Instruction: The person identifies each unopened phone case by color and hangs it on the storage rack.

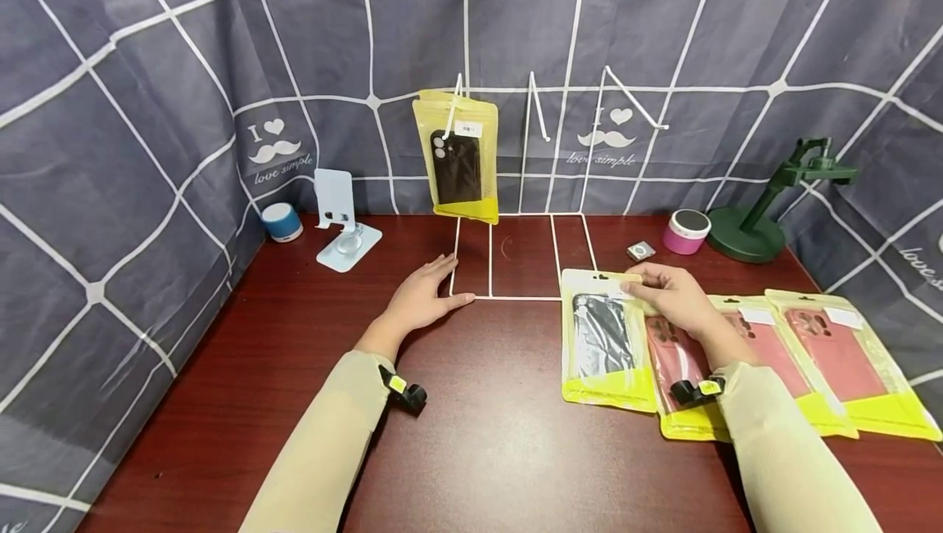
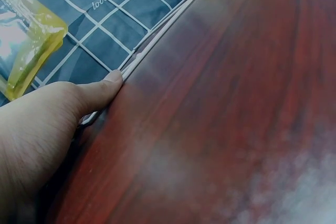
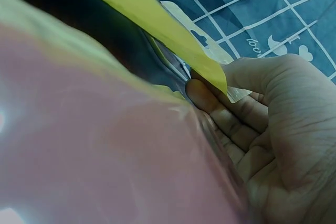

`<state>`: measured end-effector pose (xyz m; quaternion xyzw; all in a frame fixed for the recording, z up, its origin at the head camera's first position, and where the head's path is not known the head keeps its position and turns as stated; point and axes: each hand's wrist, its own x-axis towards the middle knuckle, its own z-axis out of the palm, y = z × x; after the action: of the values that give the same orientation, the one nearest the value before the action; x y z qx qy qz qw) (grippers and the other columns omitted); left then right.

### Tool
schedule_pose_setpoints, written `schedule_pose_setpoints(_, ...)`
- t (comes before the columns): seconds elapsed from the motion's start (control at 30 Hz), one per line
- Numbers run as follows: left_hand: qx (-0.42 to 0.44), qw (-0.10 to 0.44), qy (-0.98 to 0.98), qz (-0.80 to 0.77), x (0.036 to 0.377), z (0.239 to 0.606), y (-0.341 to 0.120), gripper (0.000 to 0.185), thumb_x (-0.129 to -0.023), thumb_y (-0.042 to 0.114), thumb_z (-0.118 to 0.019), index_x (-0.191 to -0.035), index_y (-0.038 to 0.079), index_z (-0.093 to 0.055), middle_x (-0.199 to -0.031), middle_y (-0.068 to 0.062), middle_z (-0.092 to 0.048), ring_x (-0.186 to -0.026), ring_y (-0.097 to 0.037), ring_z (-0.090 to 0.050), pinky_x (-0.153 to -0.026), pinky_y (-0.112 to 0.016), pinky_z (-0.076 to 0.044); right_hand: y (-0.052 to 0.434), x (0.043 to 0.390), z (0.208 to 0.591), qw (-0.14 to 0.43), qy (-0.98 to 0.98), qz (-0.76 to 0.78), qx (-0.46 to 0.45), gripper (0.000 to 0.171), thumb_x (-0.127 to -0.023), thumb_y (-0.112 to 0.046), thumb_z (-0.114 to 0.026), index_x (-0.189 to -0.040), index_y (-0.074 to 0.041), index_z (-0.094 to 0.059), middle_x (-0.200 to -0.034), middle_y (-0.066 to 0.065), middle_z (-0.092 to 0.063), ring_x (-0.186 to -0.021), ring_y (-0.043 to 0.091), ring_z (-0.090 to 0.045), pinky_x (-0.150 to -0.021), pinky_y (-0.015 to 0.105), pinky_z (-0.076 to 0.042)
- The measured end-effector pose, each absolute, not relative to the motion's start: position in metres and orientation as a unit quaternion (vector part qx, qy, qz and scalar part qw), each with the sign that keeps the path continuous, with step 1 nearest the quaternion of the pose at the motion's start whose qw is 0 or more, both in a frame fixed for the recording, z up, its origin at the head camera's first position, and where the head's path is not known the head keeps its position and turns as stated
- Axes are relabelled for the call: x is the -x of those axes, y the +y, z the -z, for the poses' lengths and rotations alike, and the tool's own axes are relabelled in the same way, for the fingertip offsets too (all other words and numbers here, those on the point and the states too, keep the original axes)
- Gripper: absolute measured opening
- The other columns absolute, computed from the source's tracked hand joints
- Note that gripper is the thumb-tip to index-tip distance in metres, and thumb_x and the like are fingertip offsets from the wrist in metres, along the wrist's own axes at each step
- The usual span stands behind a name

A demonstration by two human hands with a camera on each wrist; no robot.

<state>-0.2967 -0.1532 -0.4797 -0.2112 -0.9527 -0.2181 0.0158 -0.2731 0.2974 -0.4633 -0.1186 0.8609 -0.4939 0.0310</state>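
My right hand (image 1: 679, 301) pinches the upper right corner of a yellow-edged clear packet (image 1: 606, 345) holding a black phone case. In the right wrist view, the thumb lies on the packet's yellow edge (image 3: 173, 40) and the fingers are curled behind. My left hand (image 1: 418, 297) rests at the front left corner of a white wire display rack (image 1: 516, 298), thumb extended along its front bar. The left wrist view shows that thumb touching the bar; the other fingers are hidden there. From the rack's left hook hangs another yellow packet (image 1: 458, 164) with a dark phone case, seemingly over another packet.
Several packets with pink phone cases (image 1: 840, 361) overlap at the right, partly under my right forearm. At the back left stand a blue round speaker (image 1: 282, 223) and a light-blue phone stand (image 1: 342, 230). A pink speaker (image 1: 687, 232), small silver gadget (image 1: 641, 250) and green stand (image 1: 751, 230) stand back right.
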Motion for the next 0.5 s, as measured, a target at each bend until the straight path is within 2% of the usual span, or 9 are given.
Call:
schedule_pose_setpoints(0.3,0.212,0.014,-0.952,0.22,0.295,0.4781,-0.153,0.091,-0.09,0.069,-0.059,-0.154,0.007,-0.041,-0.161,-0.007,-0.035,-0.15,-0.024,-0.027,-0.122,-0.041,-0.022,0.2982,0.2725,0.4636,0.025,0.862,0.489,0.128,0.025,-0.095,-0.028,-0.072,-0.111,-0.008,-0.07,-0.088,0.003,-0.075,-0.07,0.012,-0.068,-0.061,0.025,-0.055)
schedule_pose_setpoints(0.5,0.213,0.015,-0.952,0.217,0.2945,0.4771,-0.1519,0.092,-0.089,0.068,-0.06,-0.154,0.006,-0.041,-0.161,-0.007,-0.035,-0.15,-0.023,-0.027,-0.122,-0.04,-0.021,0.2982,0.2721,0.4646,0.028,0.859,0.496,0.12,0.026,-0.095,-0.028,-0.072,-0.111,-0.007,-0.07,-0.086,0.002,-0.074,-0.069,0.013,-0.068,-0.059,0.026,-0.055)
